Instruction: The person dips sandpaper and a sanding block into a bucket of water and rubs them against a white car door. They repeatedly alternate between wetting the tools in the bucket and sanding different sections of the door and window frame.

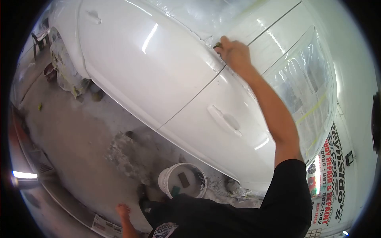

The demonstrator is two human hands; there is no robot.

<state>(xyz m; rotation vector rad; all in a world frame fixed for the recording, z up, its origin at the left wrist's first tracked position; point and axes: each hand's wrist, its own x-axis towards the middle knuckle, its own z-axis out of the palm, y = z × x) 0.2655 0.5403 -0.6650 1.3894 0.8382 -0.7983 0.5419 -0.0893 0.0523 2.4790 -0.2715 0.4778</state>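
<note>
A white car side (pixel 131 51) with two doors and raised handles fills the upper middle of the view. My right hand (pixel 235 55) reaches across it to the lower window edge, near the seam between the doors. Its fingers are closed round a small dark, yellowish thing (pixel 217 47), mostly hidden, whose kind I cannot make out. Clear plastic film and tape cover the window (pixel 305 75) beside my forearm. My left hand (pixel 124 210) hangs low at my side, away from the car, its fingers curled in with nothing visible in them.
A white bucket (pixel 162 180) of cloudy water, with a dark block and a green piece in it, stands on the dusty floor by my legs. Plastic sheeting (pixel 65 65) wraps the wheel. A lettered banner (pixel 327 178) hangs at right. Newspaper (pixel 106 227) lies at lower left.
</note>
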